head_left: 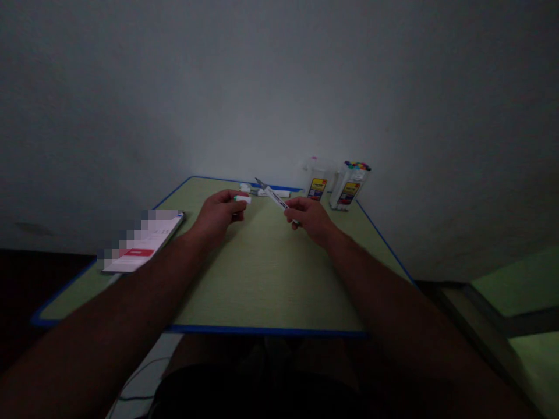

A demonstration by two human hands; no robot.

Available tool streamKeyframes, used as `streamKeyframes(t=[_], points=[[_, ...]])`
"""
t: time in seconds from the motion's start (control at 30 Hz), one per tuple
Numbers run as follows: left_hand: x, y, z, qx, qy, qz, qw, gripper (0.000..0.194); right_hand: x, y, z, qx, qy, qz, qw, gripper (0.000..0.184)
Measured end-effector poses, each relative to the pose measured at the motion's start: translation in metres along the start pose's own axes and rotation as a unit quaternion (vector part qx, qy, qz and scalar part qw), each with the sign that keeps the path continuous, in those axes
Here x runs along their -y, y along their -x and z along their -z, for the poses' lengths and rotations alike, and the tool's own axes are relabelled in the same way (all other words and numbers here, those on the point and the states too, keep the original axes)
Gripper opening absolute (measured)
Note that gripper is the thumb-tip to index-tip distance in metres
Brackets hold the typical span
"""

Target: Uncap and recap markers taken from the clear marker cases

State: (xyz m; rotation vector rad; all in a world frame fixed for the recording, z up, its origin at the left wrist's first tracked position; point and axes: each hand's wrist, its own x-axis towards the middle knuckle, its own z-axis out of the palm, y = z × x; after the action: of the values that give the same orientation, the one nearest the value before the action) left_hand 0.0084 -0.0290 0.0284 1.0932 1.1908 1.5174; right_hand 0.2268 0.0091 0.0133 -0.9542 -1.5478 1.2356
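Head view, with clock directions read from the middle of the green-topped surface: the left hand is at 11 o'clock, its thumb and fingers pinched nearly together on a short white cap with a green end. The right hand is at between 1 and 2 o'clock, fingers closed round the lower part of a white marker. That marker slants up toward 11 o'clock, its dark tip bare and raised. Cap and marker are apart, held near each other

Beyond them, close to the far edge at 12 o'clock, lies another pale marker, and just to its left a small white piece too blurred to name surely. At 1 o'clock stands a clear box with a yellow label; at 2 o'clock, close beside it, a marker-filled box shows many coloured ends. A booklet lies at 9 o'clock, partly masked by pixelation

As I judge it, the step in hand is handling one uncapped marker, its cap kept separate. Bringing these two together would call for the cap's mouth to be squared to the tip; otherwise, the tip wants keeping clear of skin and surface
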Motion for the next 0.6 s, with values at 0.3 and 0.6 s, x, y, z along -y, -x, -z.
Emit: streamKeyframes(t=[0.3,0.6], points=[[0.0014,-0.001,0.0013,0.006,-0.001,-0.004,1.0,0.027,-0.0015,-0.0027,0.0005,-0.043,-0.026,0.013,0.999,0.023],[0.0022,-0.003,0.0023,-0.002,0.013,0.001,1.0,0.027,-0.0025,-0.0041,0.003,-0.075,-0.028,0.029,0.996,0.031]])
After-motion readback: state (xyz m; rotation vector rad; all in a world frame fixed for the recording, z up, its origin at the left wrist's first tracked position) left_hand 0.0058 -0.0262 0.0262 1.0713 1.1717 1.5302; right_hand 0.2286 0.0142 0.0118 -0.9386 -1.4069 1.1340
